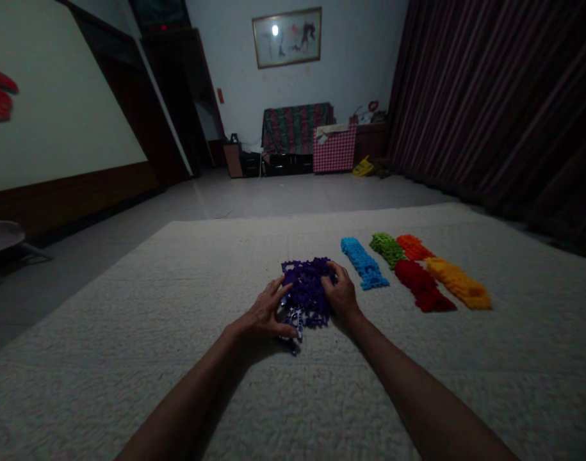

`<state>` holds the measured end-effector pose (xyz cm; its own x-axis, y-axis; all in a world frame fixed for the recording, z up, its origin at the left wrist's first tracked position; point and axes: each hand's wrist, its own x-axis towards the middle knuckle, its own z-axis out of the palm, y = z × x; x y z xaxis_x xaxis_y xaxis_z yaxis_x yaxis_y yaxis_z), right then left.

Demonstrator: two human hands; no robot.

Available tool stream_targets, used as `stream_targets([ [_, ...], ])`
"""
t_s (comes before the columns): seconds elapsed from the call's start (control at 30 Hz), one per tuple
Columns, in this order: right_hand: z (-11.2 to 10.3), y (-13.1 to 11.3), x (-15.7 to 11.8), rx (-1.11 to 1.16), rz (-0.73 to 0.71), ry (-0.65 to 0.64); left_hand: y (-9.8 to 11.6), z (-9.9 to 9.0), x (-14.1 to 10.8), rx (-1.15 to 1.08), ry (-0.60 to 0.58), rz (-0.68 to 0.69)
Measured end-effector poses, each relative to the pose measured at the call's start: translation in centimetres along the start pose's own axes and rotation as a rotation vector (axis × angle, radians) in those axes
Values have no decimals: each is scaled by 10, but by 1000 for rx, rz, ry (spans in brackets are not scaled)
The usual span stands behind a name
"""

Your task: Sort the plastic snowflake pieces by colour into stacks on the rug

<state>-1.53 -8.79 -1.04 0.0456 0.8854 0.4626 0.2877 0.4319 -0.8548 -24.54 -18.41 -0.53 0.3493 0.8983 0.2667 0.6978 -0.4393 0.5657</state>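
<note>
A loose heap of dark purple interlocking plastic pieces (308, 285) lies on the pale quilted mat in front of me. My left hand (268, 312) rests against the heap's left side with its thumb and fingers spread. A few purple pieces (293, 318) with a pale shine show between that thumb and the fingers. At the heap's right edge is my right hand (341, 293), its thumb and fingers apart and touching the pieces. Neither hand appears to grip a piece. To the right lie sorted piles in blue (364, 262), green (387, 249) and dark red (422, 285).
An orange-red pile (414, 246) and a yellow-orange pile (460, 283) lie farther right. The mat (216, 256) spreads over a grey tiled floor (196, 195). Covered furniture (297, 128) stands by the far wall. Dark curtains (489, 96) hang at right; a chair (7, 237) stands at left.
</note>
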Motion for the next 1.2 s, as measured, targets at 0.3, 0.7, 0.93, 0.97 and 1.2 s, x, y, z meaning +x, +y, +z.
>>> stream_targets([
  [0.3, -5, 9, 3, 184, 208, 25, -2, 17, 12, 105, 46, 85],
  [0.7, -15, 9, 5, 75, 176, -18, 18, 38, 46, 140, 209, -77],
  [0.93, -5, 7, 45, -275, 40, -130, 9, 29, 72, 87, 462, -317],
  [0.97, -3, 8, 50, -294, 30, -139, 7, 27, 79, 99, 467, -351],
  [1.2, 4, 23, 53, -583, 20, -304, -10, 23, 118, 161, 327, -452],
])
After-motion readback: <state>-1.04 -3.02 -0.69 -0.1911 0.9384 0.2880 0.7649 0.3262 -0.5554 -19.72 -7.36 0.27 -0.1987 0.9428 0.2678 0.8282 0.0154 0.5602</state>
